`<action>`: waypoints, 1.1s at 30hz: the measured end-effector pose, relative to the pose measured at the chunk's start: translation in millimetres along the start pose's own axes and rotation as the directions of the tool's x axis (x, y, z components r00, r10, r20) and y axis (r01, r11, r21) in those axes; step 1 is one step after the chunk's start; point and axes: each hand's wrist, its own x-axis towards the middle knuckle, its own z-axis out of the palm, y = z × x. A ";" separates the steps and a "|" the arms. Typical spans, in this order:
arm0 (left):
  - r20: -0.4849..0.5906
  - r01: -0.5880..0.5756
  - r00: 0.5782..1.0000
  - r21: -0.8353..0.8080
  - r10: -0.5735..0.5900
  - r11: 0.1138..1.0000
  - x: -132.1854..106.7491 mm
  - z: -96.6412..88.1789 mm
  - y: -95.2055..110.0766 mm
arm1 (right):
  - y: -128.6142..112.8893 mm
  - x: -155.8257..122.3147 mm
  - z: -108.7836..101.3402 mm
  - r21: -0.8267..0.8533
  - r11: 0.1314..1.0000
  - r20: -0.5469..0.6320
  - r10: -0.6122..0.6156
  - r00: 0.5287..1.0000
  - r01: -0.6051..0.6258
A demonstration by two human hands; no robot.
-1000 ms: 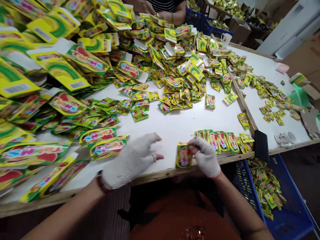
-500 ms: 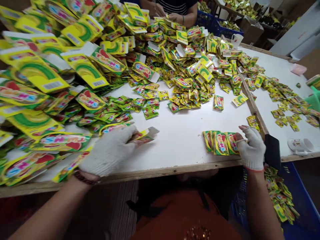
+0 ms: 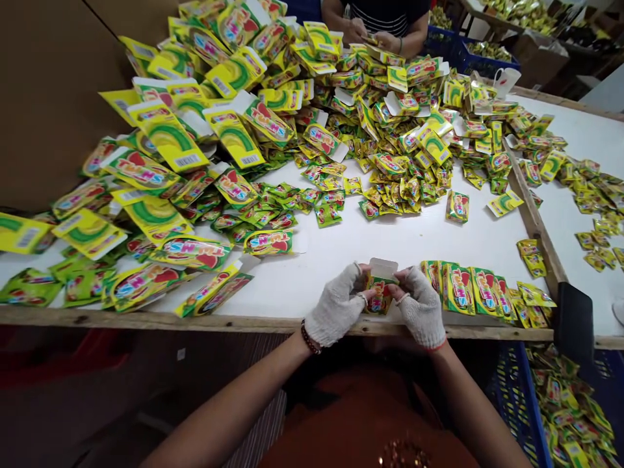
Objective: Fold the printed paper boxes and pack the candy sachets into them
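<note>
Both of my hands wear whitish fingerless gloves and meet at the table's front edge. Between them is a small green and yellow candy box (image 3: 378,298), upright, its pale top flap standing up. My left hand (image 3: 336,307) grips the box's left side, fingers bent round it. On the opposite side, my right hand (image 3: 422,308) pinches the upper edge by the flap. Just right of my right hand lies a row of similar boxes (image 3: 459,290), leaning on one another. Yellow sachets (image 3: 533,300) lie at the end of that row.
A large heap of candy boxes (image 3: 234,133) and sachets covers the table's left and back. A wooden strip (image 3: 531,214) divides the white table (image 3: 331,279), with a black object (image 3: 574,318) at its near end. Another person's hands (image 3: 373,36) work across the heap. A blue crate (image 3: 533,396) stands below, right.
My left hand has brought the box from the left side to the middle. My right hand has left the row of boxes and now holds the same box. The camera view has shifted left.
</note>
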 end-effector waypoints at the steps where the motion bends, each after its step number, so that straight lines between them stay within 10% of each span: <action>1: 0.013 -0.046 0.999 0.080 0.045 0.996 0.3 -2.2 0.6 | -1.0 -0.5 -3.5 -0.071 0.997 0.021 -0.011 1.000 0.012; 7: 0.127 -0.094 0.990 0.218 0.068 0.971 7.0 -11.5 12.0 | -11.7 2.8 -10.9 -0.216 0.973 0.130 -0.052 0.990 0.080; 13: 0.108 0.037 0.994 -0.054 -0.031 0.998 7.7 -8.7 11.0 | -9.1 6.6 -4.5 -0.075 0.996 0.080 -0.046 0.996 0.052; 19: 0.204 -0.147 0.972 0.131 0.119 0.980 3.9 -15.0 20.2 | -17.0 1.7 -12.7 -0.220 0.922 0.222 -0.271 0.937 0.319; 27: 0.238 -0.138 0.968 0.241 0.080 0.961 9.8 -21.3 35.4 | -27.8 4.6 -12.3 -0.310 0.920 0.210 -0.181 0.961 0.241; 33: 0.452 -0.505 0.811 0.220 0.371 0.835 -0.3 -31.8 23.5 | -13.0 -4.9 -26.4 -0.203 0.853 0.360 -0.392 0.847 0.481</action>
